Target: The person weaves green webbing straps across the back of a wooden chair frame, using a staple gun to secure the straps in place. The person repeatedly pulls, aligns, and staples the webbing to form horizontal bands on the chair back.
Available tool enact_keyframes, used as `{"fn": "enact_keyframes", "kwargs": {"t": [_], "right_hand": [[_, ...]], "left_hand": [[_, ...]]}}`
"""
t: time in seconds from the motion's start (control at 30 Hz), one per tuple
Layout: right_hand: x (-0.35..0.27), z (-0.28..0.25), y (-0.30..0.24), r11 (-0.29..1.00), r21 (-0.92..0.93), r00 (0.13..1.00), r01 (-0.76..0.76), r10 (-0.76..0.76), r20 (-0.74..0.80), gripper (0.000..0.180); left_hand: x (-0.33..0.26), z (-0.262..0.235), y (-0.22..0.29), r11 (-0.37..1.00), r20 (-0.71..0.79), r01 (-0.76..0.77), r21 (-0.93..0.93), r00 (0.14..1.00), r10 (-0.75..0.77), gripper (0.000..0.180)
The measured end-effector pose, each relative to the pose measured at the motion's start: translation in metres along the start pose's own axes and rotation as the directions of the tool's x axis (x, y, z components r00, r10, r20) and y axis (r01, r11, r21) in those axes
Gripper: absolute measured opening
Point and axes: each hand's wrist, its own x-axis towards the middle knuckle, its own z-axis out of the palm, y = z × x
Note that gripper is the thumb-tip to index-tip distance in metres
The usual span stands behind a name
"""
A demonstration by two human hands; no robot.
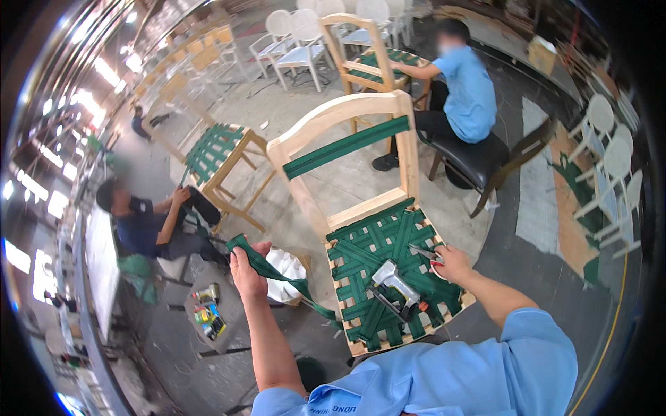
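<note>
In front of me stands a pale wooden chair frame (311,199) with green webbing (357,253) woven across its seat. Another green band (347,148) crosses its back. My left hand (248,274), raised left of the seat, grips a green webbing strap (300,286) that droops toward the seat's near left edge. Over the seat's right side, my right hand (454,263) holds scissors (436,262) with red handles, blades pointing left across the webbing. A silver-grey staple gun (394,279) lies on the woven seat between my hands, with loose strap pieces about it.
Left, a seated person (142,218) works at another webbed chair (215,156); a second person (468,97) sits on a black chair (479,163) beyond mine. A low stool (225,333) holds power tools. A white bag (283,267) lies near my left hand. White chairs (302,41) stand behind.
</note>
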Motion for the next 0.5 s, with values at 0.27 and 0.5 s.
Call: {"fn": "enact_keyframes", "kwargs": {"t": [0.27, 0.5], "right_hand": [[-0.045, 0.06, -0.002, 0.969, 0.196, 0.965, -0.151, 0.187, -0.185, 0.042], [-0.014, 0.028, -0.065, 0.722, 0.691, 0.953, 0.036, 0.182, -0.24, 0.04]], "left_hand": [[0.016, 0.072, 0.019, 0.941, 0.442, 0.093, 0.326, 0.865, -0.238, 0.037], [-0.003, 0.155, -0.008, 0.702, 0.615, -0.137, 0.699, 0.616, -0.492, 0.028]]}}
